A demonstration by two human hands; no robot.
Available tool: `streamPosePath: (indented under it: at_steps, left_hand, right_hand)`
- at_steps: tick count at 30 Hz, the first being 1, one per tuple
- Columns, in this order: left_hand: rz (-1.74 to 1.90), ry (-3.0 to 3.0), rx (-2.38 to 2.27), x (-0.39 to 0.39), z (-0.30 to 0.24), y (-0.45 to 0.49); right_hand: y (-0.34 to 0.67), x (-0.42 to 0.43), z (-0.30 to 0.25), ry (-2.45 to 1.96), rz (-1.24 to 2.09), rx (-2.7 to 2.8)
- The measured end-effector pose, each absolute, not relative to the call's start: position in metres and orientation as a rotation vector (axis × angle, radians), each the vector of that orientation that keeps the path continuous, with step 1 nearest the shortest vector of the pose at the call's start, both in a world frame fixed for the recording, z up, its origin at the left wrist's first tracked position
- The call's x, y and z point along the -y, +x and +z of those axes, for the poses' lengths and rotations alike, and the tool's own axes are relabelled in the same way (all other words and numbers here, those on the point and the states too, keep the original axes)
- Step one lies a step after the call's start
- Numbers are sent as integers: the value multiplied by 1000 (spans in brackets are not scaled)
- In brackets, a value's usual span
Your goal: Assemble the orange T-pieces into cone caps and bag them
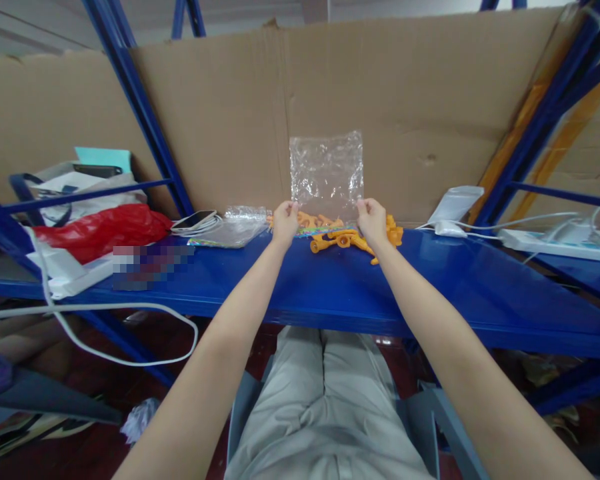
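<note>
A clear plastic bag (pixel 326 167) is stretched upright between my two hands above the blue shelf. My left hand (pixel 285 223) pinches its lower left side, and my right hand (pixel 373 220) pinches its lower right side. No contents show in the upper part of the bag; a colourful strip runs along its bottom edge. Orange plastic parts (pixel 330 243) lie on the shelf behind and below the bag, partly hidden by it and by my right hand. Left of my left hand lies a stack of similar clear bags (pixel 235 230).
The blue shelf (pixel 330 293) backs onto a cardboard wall (pixel 220 120). At left are a phone (pixel 196 221), a red plastic bag (pixel 113 230) and a white power strip (pixel 83 275) with a looping cable. Another power strip (pixel 565 243) and white cables lie at right.
</note>
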State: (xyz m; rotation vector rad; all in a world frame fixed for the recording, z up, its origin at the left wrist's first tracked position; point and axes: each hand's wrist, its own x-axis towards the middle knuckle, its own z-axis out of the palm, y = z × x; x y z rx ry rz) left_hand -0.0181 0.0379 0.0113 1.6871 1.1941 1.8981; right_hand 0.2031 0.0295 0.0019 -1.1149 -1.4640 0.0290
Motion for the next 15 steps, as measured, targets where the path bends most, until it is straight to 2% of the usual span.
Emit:
streamPosePath:
  at_steps: [11,15]
  left_hand:
    - [1834,1898,-1315,-36,62,-37]
    - [1736,1873,-1429,-40,78,-54]
  right_hand:
    - [188,-35,33,-944,188,1346]
    - [171,-33,47,-935,414,1301]
